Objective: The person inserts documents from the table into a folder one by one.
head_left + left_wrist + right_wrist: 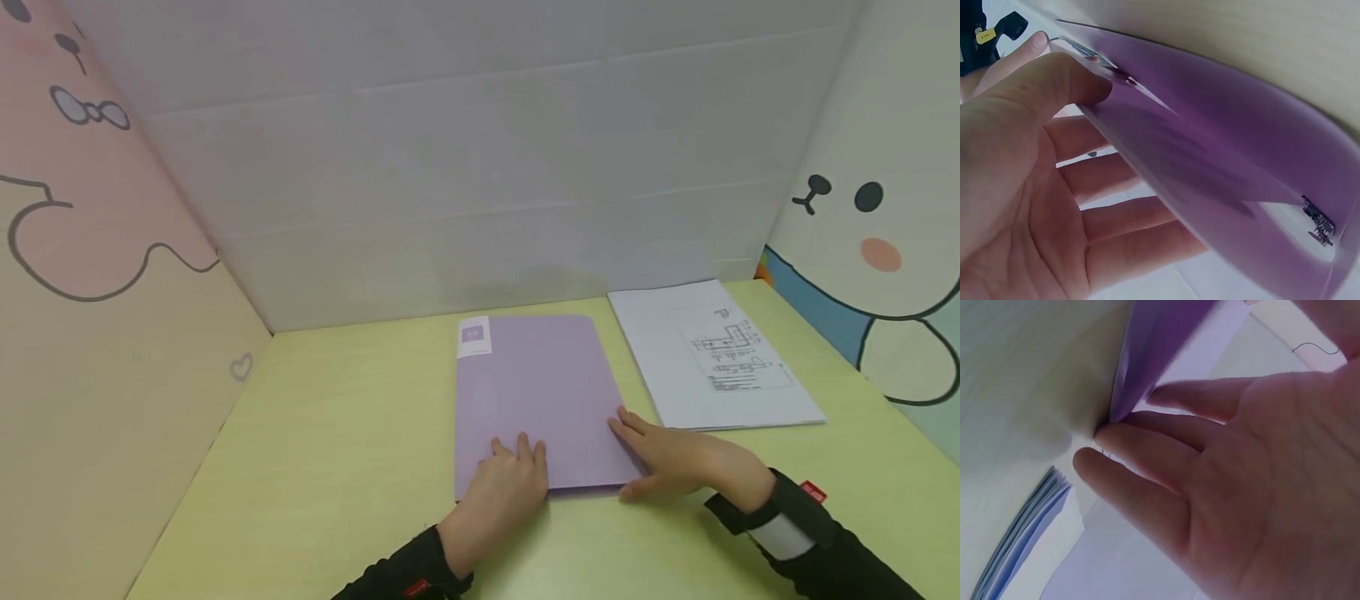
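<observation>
A light purple folder (pixel 532 392) with a white label (pixel 474 337) at its upper left corner lies on the table. My left hand (pixel 504 483) grips the front cover at its near edge. In the left wrist view, the thumb (pixel 1088 84) goes under the raised cover and the fingers (pixel 1129 219) lie along its outside, with the folder's inside showing between the cover and the back. My right hand (pixel 671 460) touches the folder's right edge near the lower corner, its fingers (pixel 1147 453) nearly straight and its palm turned to the folder in the right wrist view.
A stack of white paper (pixel 660 350) with a technical drawing on the top sheet lies right of the folder. The pale yellow table (pixel 352 417) meets a white wall panel (pixel 480 167) at the back. Panels with cartoon prints stand at both sides.
</observation>
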The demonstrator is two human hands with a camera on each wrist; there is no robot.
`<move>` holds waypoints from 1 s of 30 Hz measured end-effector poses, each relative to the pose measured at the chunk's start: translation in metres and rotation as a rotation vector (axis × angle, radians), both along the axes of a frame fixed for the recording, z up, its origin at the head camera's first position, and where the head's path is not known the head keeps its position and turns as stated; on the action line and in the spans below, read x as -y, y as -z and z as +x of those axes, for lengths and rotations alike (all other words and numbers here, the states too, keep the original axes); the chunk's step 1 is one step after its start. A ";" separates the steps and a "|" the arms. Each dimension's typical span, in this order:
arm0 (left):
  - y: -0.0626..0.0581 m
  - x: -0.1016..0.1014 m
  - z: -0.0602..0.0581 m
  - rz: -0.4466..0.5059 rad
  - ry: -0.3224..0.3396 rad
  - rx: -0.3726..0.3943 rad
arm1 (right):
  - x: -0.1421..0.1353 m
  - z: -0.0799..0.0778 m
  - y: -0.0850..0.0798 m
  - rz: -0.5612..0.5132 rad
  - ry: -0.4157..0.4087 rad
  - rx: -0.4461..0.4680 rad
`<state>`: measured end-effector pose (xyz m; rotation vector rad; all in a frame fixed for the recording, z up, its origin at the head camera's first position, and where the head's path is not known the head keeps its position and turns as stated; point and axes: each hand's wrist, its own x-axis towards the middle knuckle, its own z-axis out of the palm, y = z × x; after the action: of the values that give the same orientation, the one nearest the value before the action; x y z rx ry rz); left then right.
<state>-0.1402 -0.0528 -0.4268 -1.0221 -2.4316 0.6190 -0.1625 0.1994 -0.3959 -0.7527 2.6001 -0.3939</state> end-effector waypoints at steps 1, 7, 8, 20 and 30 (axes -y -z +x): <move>-0.001 0.000 0.001 0.008 0.003 0.002 | 0.000 0.000 -0.001 -0.011 0.001 0.005; -0.007 0.002 0.002 0.045 0.018 -0.023 | -0.005 -0.003 -0.005 -0.122 0.042 0.043; -0.008 0.003 0.002 0.049 0.021 -0.029 | -0.005 -0.003 -0.006 -0.141 0.046 0.044; -0.018 0.014 0.001 0.113 0.058 -0.021 | -0.010 -0.004 -0.006 -0.258 -0.025 0.009; -0.037 0.027 -0.001 0.304 0.044 0.227 | 0.007 0.003 -0.010 -0.050 0.021 -0.040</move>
<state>-0.1407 -0.0796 -0.3901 -1.0597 -2.5838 0.1145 -0.1590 0.1920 -0.3856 -0.7577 2.6466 -0.4563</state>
